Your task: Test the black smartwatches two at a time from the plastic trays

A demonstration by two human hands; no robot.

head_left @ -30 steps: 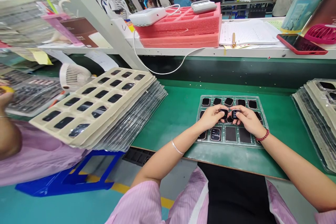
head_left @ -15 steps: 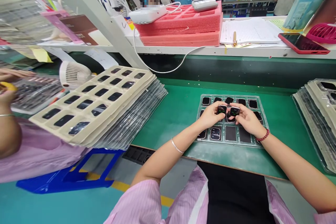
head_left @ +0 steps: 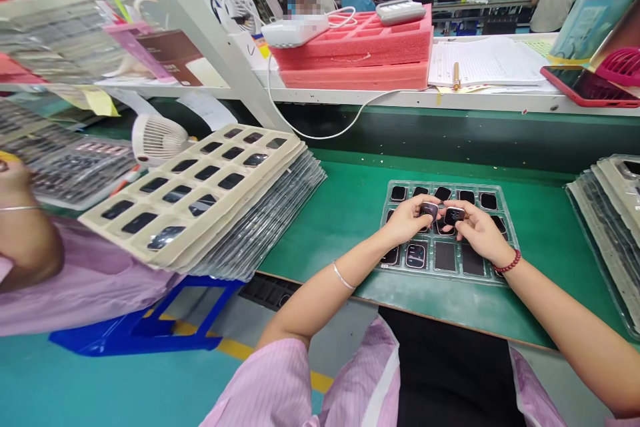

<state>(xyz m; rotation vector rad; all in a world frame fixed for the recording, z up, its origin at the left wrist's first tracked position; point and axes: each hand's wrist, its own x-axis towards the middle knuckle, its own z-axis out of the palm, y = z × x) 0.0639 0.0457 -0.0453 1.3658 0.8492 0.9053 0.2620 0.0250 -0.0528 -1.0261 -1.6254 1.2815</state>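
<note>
Above a clear plastic tray [head_left: 443,274], my left hand [head_left: 407,220] pinches a smartwatch body [head_left: 429,209] between thumb and fingers. A second smartwatch body [head_left: 454,215], with a dark face, is held by my right hand [head_left: 480,232] close beside it. Both faces are tilted upward, and faint marks show on the screens. Square dark watch bodies sit in the tray's pockets, one of them a lit watch [head_left: 416,255] in the front row. Two front-row pockets hold no watch. My hands hide part of the middle row.
Left stands a tall stack of trays topped by a cream tray [head_left: 187,197] of dark watch faces. Another tray stack [head_left: 600,213] is at the right. A shelf [head_left: 350,99] behind carries pink foam [head_left: 355,73], papers and a phone [head_left: 590,85]. A co-worker's arm [head_left: 30,240] is at far left.
The view has shifted slightly, so the scene sits further right. The two watches are still in my hands, tilted a little differently, with the green glow on their screens no longer plain.
</note>
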